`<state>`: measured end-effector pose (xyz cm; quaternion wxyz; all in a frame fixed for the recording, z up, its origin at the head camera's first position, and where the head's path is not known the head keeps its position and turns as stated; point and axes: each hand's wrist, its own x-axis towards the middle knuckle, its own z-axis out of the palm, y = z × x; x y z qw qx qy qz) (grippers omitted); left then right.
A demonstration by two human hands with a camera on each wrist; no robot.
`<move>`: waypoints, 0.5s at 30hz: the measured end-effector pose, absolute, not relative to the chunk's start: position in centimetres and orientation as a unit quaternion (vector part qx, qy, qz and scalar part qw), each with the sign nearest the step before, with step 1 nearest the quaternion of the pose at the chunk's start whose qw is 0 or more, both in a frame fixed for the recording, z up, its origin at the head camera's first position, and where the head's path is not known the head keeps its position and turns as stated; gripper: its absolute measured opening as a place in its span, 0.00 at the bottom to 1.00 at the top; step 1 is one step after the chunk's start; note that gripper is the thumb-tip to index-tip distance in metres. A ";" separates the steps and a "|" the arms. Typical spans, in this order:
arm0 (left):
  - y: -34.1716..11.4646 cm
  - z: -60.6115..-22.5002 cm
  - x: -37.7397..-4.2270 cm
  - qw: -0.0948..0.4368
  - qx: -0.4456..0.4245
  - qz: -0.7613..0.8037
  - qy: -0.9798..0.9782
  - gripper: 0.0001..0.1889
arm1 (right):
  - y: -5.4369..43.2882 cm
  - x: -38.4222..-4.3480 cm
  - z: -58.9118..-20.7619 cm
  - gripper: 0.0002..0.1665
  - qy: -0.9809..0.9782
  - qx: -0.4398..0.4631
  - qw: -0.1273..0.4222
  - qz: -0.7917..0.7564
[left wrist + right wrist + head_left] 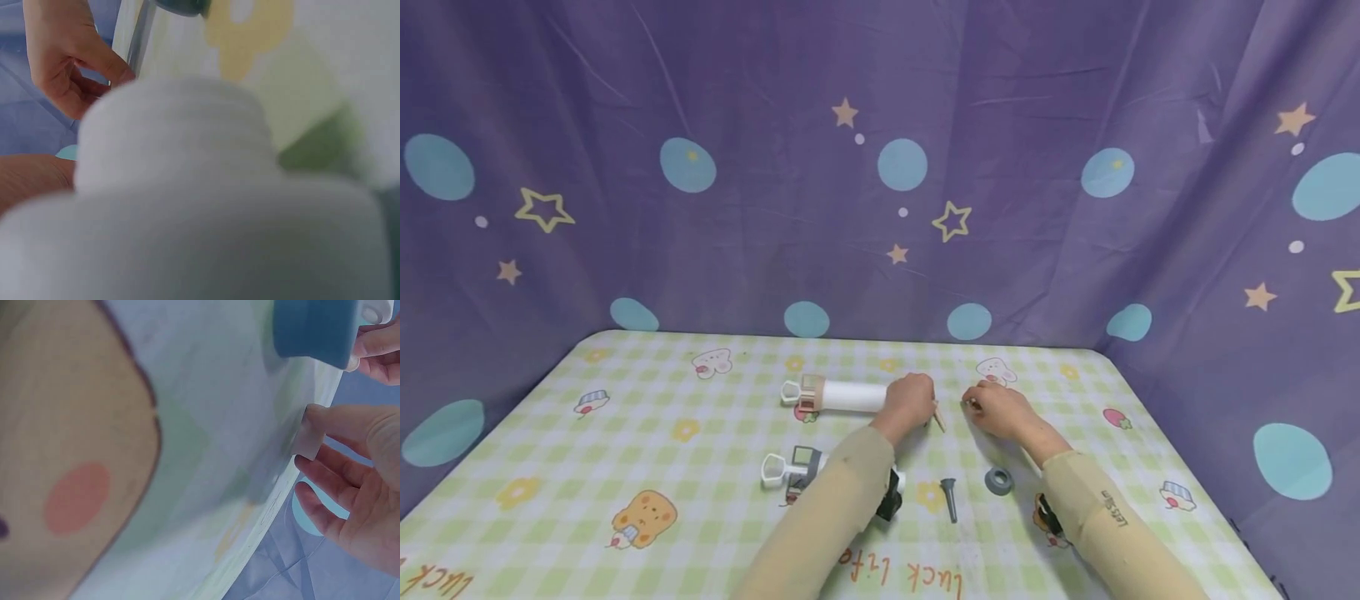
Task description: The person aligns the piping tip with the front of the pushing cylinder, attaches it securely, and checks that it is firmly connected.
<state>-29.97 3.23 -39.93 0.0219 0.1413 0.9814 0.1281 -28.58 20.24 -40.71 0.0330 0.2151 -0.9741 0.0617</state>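
Note:
My left hand (912, 402) is beside the right end of a white plunger tube (853, 397) with a beige collar and loop handle. It pinches a slim beige nozzle (939, 417) that sticks out beyond the fingertips; part of this grip is hidden. A short gap to the right, my right hand (1000, 412) holds a small pale beige ring (309, 439) between thumb and fingers, seen best in the right wrist view. In that view the left hand (380, 350) is partly covered by a grey ring (315, 328).
A second white plunger tube with a grey collar (803, 468) lies nearer, partly under the left forearm; its threaded neck (181, 134) fills the left wrist view. A grey nozzle (951, 502) lies on the checked tablecloth (700, 467). A purple curtain (745, 250) hangs behind the table.

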 end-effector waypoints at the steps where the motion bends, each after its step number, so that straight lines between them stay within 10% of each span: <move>1: 3.2 -39.9 -30.0 0.021 0.140 0.128 0.982 0.06 | 20.2 -28.6 -40.7 0.13 -0.974 0.214 0.029 0.064; 15: 2.7 -39.1 -29.4 0.013 0.146 0.132 0.980 0.07 | 20.1 -28.7 -40.5 0.11 -0.966 0.241 0.040 0.090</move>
